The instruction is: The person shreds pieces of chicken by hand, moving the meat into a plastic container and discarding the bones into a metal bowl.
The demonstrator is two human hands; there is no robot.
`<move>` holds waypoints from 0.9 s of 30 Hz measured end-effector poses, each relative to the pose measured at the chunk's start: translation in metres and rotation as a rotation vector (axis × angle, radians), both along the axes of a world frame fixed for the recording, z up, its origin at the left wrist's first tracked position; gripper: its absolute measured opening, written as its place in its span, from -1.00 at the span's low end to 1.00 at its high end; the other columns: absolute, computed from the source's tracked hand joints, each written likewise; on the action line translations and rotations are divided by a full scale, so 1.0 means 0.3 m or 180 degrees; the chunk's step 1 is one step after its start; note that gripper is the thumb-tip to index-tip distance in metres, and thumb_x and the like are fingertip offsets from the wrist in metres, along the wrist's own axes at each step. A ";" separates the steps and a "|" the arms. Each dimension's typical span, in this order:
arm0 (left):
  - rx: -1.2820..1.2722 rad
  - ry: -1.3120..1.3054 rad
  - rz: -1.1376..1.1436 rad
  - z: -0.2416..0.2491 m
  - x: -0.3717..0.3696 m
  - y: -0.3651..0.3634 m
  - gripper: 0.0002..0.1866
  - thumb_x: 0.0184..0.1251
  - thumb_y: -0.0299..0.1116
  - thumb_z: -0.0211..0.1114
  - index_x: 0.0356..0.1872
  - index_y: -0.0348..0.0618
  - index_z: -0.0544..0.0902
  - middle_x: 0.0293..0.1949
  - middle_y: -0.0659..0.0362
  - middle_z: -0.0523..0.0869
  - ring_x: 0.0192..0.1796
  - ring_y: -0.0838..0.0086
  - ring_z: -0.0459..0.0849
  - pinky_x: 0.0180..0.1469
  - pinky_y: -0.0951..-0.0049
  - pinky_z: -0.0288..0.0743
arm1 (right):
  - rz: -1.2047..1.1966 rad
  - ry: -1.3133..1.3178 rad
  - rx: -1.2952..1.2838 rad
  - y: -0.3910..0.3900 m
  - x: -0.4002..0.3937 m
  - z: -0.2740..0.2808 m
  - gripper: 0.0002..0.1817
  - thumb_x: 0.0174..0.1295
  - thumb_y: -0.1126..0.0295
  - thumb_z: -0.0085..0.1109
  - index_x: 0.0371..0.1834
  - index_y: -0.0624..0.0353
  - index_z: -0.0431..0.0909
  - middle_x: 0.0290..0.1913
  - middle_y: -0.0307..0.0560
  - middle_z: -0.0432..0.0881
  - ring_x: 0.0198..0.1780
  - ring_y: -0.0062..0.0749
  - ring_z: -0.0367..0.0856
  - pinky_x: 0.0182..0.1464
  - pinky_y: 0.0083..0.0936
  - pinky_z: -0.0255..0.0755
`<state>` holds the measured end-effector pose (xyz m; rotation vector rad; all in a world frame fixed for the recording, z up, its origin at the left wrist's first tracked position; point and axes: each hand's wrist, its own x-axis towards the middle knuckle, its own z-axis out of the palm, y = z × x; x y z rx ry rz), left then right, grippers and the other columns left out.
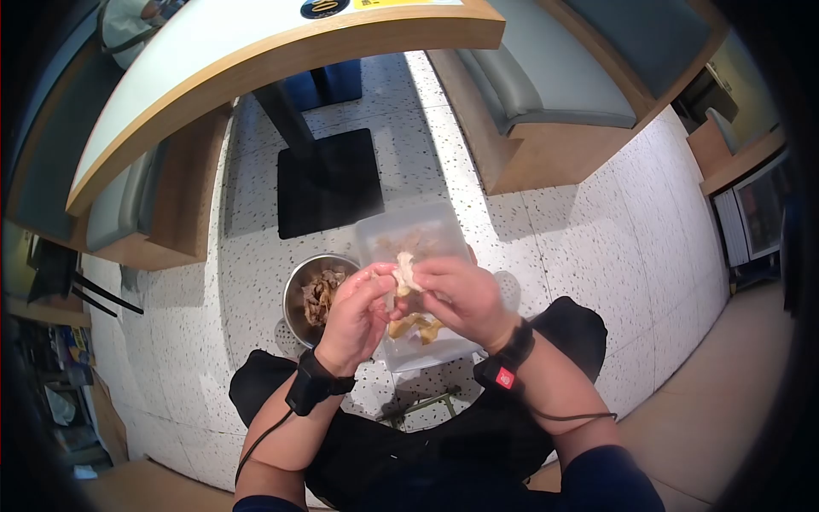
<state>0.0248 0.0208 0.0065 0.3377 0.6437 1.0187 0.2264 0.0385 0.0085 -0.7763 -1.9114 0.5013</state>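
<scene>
Between the fingertips of both hands is a pale, whitish piece of food (404,271), held above a translucent plastic tub (414,224). My left hand (357,314) pinches it from the left, and my right hand (461,297) grips its right side. Inside the tub, yellowish pieces (415,328) lie below my hands, and pinkish-brown bits show near its far end. A round metal bowl (294,294) stands just left of the tub, partly behind my left hand, with brown scraps (320,294) in it.
A white table (205,53) with a wooden edge spans the upper left, its black base plate (331,183) on the speckled floor. A padded bench (563,94) stands at upper right, another (128,200) at left. A person (128,34) sits at the far upper left.
</scene>
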 end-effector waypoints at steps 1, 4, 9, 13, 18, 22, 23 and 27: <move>0.0002 0.0003 0.0018 -0.004 -0.004 -0.001 -0.75 0.44 -0.51 0.29 0.08 -0.25 0.55 -0.10 0.14 0.68 -0.27 0.50 0.64 -0.19 0.55 0.49 | 0.0088 0.0013 0.0045 0.001 -0.006 -0.009 -0.74 0.12 0.59 0.39 -0.10 0.26 0.65 -0.04 0.03 0.73 -0.09 -0.11 0.75 -0.06 -0.35 0.66; 0.0207 0.0272 0.0066 -0.014 -0.005 -0.004 -0.76 0.45 -0.52 0.29 0.07 -0.25 0.55 -0.16 0.16 0.69 -0.30 0.54 0.63 -0.21 0.58 0.49 | 0.0173 -0.0065 -0.0072 0.010 -0.008 -0.015 -0.75 0.13 0.58 0.39 -0.11 0.27 0.65 -0.03 0.03 0.72 -0.09 -0.11 0.75 -0.06 -0.35 0.66; 0.0854 0.2005 0.0354 0.013 0.019 -0.020 -0.85 0.46 -0.47 0.32 -0.06 -0.30 0.61 -0.34 0.26 0.74 -0.42 0.70 0.61 -0.34 0.65 0.49 | 0.0081 0.0044 -0.0638 0.003 -0.037 0.002 -0.80 0.16 0.57 0.36 -0.14 0.29 0.65 -0.08 0.02 0.71 -0.17 -0.16 0.75 -0.12 -0.37 0.66; 0.1084 0.2471 0.0332 0.017 0.024 -0.030 -0.87 0.43 -0.42 0.35 -0.17 -0.28 0.67 -0.42 0.29 0.72 -0.41 0.76 0.59 -0.35 0.64 0.47 | -0.0107 -0.0072 -0.1162 -0.005 -0.052 -0.001 -0.87 0.15 0.54 0.36 -0.25 0.29 0.64 -0.27 -0.01 0.67 -0.35 -0.22 0.69 -0.25 -0.38 0.61; 0.1646 0.3269 0.0002 -0.003 0.034 -0.037 -0.92 0.43 -0.47 0.32 -0.14 -0.21 0.66 -0.43 0.36 0.65 -0.37 0.79 0.52 -0.35 0.73 0.37 | -0.0236 -0.0390 -0.0952 -0.007 -0.046 -0.009 -0.89 0.09 0.51 0.38 -0.37 0.26 0.63 -0.42 -0.01 0.62 -0.43 -0.16 0.64 -0.32 -0.32 0.55; 0.1140 0.2691 -0.0170 0.003 0.027 -0.023 -0.96 0.42 -0.49 0.31 -0.19 -0.20 0.64 -0.47 0.37 0.60 -0.46 0.81 0.46 -0.45 0.71 0.27 | -0.0286 -0.0476 -0.0989 0.000 -0.033 0.001 -0.91 0.07 0.49 0.36 -0.43 0.26 0.63 -0.44 0.01 0.62 -0.43 -0.10 0.64 -0.32 -0.27 0.54; 0.0925 0.2480 -0.0234 0.016 0.030 -0.022 -0.97 0.42 -0.50 0.30 -0.21 -0.19 0.62 -0.49 0.38 0.58 -0.50 0.81 0.42 -0.49 0.70 0.22 | -0.0288 -0.0508 -0.0975 0.002 -0.027 0.002 -0.91 0.06 0.49 0.35 -0.45 0.26 0.63 -0.45 0.01 0.62 -0.43 -0.09 0.64 -0.31 -0.26 0.54; 0.0574 0.2200 -0.0352 0.033 0.033 -0.019 -0.96 0.42 -0.52 0.29 -0.21 -0.19 0.59 -0.53 0.39 0.52 -0.59 0.78 0.37 -0.56 0.66 0.14 | -0.0396 -0.0565 -0.0844 0.017 -0.009 -0.014 -0.91 0.05 0.49 0.35 -0.47 0.26 0.63 -0.46 0.02 0.62 -0.42 -0.07 0.63 -0.28 -0.24 0.54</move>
